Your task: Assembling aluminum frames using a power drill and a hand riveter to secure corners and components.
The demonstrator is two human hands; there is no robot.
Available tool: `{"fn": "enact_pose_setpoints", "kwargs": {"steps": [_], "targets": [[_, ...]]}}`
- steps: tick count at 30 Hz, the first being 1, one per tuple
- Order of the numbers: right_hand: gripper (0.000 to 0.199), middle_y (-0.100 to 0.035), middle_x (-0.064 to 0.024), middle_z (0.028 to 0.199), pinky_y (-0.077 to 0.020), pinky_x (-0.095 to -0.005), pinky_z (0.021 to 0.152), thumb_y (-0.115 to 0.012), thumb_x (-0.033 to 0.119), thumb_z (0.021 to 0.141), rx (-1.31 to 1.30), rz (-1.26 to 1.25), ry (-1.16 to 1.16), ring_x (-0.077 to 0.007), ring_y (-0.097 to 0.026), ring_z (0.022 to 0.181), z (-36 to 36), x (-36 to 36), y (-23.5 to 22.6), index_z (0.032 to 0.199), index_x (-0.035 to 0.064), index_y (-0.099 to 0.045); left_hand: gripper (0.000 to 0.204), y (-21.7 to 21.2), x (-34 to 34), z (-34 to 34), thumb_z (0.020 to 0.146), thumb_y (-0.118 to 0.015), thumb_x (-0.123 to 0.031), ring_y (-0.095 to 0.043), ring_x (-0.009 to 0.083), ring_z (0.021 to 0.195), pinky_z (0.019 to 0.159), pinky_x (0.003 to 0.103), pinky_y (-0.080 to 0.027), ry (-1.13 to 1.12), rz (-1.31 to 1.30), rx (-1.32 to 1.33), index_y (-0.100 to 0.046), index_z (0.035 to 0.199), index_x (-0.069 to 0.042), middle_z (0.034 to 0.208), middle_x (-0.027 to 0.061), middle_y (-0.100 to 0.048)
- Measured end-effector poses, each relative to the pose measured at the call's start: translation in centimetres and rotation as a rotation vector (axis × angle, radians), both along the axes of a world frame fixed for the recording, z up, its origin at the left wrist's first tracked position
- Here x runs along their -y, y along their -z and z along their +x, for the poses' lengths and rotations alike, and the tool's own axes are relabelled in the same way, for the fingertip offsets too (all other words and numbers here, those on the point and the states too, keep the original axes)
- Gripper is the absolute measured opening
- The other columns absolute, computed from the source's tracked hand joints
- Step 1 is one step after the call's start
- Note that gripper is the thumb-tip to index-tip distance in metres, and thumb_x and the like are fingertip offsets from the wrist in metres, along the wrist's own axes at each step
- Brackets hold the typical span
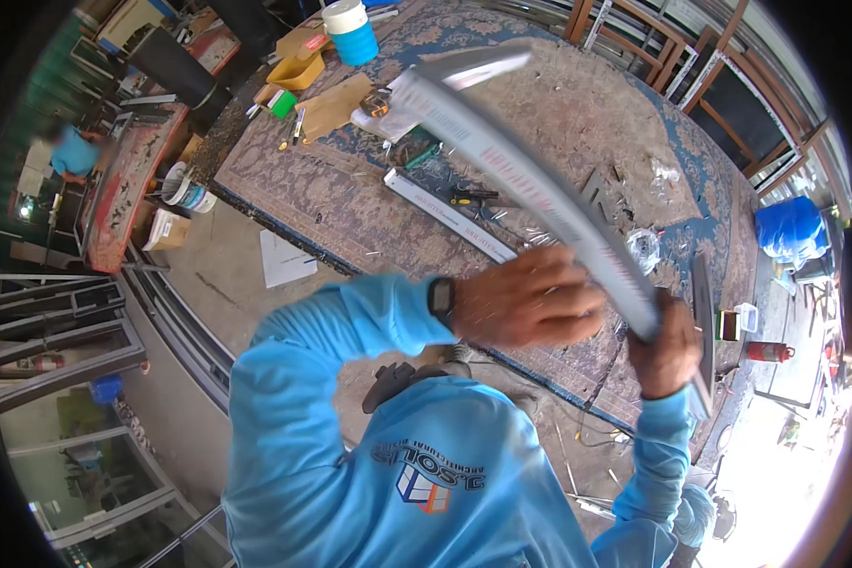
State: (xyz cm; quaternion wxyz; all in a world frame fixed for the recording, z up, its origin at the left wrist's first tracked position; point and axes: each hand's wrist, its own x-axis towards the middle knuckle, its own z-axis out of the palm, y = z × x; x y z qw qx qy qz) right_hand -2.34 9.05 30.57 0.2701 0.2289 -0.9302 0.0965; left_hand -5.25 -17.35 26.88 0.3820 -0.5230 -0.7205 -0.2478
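A grey metal profile frame [540, 189] is raised over the carpet-covered work table [322, 213], slanting from far left to near right. A shorter piece sticks out at its far end, and the frame is blurred by motion. My right hand [667, 348] is closed around its near end. Beside the long bar, my left hand [530, 298] has its fingers curled and pressed together, slightly blurred; what they hold, if anything, is hidden. A white-faced profile strip [450, 213] lies on the table beyond my left hand. Pliers [473, 196] with dark handles lie near that strip.
A blue and white drink cooler [350, 33], a yellow tray [296, 70] and a tape measure [377, 102] sit at the far left of the table. Frames [719, 85] lean at the far right. Another person [74, 151] stands by a red bench [137, 180] at left.
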Motion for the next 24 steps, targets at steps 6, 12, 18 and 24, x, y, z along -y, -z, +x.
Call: {"fn": "enact_pose_setpoints", "kwargs": {"steps": [6, 12, 18, 24], "targets": [[0.061, -0.068, -0.0249, 0.103, -0.0561, -0.0455, 0.081, -0.073, 0.004, 0.071, 0.124, -0.036, 0.131, -0.0403, -0.07, 0.09, -1.2, -4.9, -6.1, 0.129, 0.0001, -0.056, 0.056, 17.8, 5.8, -6.2, 0.079, -0.063, 0.0, -0.045, 0.0383, 0.13, 0.109, 0.056, -0.038, -0.46, -0.598, 0.875, -0.05, 0.133, -0.002, 0.134, 0.0198, -0.048], [0.066, -0.066, -0.022, 0.108, -0.0528, -0.0423, 0.088, -0.071, -0.002, 0.072, 0.233, -0.231, -0.028, -0.0325, -0.069, 0.098, -1.4, -7.2, -12.1, 0.133, -0.0109, -0.048, 0.062, 25.0, 6.1, -8.5, 0.082, -0.067, -0.008, -0.041, 0.0354, 0.135, 0.116, 0.065, -0.024, -0.507, -0.809, 0.997, -0.048, 0.141, -0.007, 0.136, 0.0159, -0.047], [0.075, -0.065, -0.02, 0.11, -0.0513, -0.0385, 0.09, -0.07, 0.0, 0.062, 0.387, -0.251, -0.164, -0.0271, -0.067, 0.096, -2.5, -5.8, -12.2, 0.134, -0.0086, -0.048, 0.066, 24.5, 5.2, -0.1, 0.078, -0.08, -0.019, -0.048, 0.0349, 0.126, 0.106, 0.056, -0.037, -0.37, -0.439, 0.847, -0.052, 0.136, -0.009, 0.13, 0.0141, -0.051], [0.071, -0.068, -0.0212, 0.109, -0.0537, -0.0395, 0.086, -0.079, 0.004, 0.06, 0.459, -0.162, -0.29, -0.0318, -0.069, 0.093, -5.3, -1.3, -9.6, 0.127, -0.0042, -0.056, 0.075, 18.0, 14.8, 2.2, 0.079, -0.083, -0.029, -0.05, 0.0365, 0.112, 0.099, 0.05, -0.04, -0.938, 0.639, 1.006, -0.042, 0.13, 0.006, 0.116, 0.0205, -0.048]]}}
